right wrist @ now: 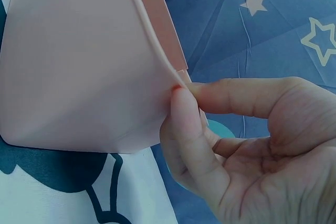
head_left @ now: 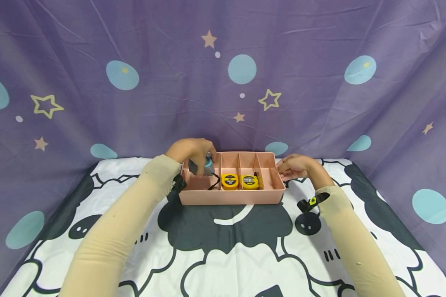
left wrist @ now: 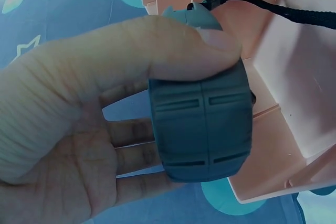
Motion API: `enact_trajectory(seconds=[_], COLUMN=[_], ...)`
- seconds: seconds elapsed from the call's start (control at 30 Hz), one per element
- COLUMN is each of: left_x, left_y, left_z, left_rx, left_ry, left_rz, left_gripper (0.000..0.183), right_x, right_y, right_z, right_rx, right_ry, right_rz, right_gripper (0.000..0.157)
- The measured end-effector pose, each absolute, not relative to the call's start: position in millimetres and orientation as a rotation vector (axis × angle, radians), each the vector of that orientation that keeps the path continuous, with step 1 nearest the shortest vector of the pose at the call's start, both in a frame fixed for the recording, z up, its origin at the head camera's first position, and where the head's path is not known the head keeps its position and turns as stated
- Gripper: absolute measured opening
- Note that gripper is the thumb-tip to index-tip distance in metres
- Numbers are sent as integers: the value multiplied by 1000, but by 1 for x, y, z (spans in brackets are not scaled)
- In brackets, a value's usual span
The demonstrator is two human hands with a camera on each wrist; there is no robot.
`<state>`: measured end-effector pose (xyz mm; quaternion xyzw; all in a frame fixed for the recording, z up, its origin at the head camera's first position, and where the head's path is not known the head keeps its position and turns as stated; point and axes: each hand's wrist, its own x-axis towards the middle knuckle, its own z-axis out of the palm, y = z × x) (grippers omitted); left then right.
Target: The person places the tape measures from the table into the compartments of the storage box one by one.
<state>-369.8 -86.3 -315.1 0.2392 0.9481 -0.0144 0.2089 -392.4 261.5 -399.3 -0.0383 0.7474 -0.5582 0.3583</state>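
My left hand (head_left: pixel 193 152) grips a grey tape measure (left wrist: pixel 202 129) with a black wrist strap (left wrist: pixel 273 10), thumb laid across its casing. In the head view this tape measure is over the wide left compartment of a pink divided box (head_left: pixel 230 198), its strap hanging down inside. One yellow tape measure (head_left: pixel 230 181) sits in the second compartment, and another yellow tape measure (head_left: pixel 250 182) in the third. At the box's right end, my right hand (head_left: pixel 295 166) pinches the rim between thumb and finger, as the right wrist view shows.
The box stands on a white cloth (head_left: pixel 230 272) printed with dark cartoon shapes, near the table's back edge. Close behind it hangs a purple curtain (head_left: pixel 178 107) with stars and blue dots. Dark straps circle both wrists.
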Motion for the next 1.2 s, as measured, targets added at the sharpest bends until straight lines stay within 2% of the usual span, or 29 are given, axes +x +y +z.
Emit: enact_trajectory(seconds=[0.97, 1.2], left_x=[-371, -371], left_y=[-81, -82], left_z=[-317, -317], left_rx=[665, 609], left_ry=[2620, 2630], left_rz=[-52, 27], left_gripper=[66, 62], right_x=[-394, -401], right_y=[263, 272], right_z=[-401, -408], right_rx=[-83, -232], right_ry=[1939, 1850], right_rz=[-1441, -1466], right_gripper=[9, 15])
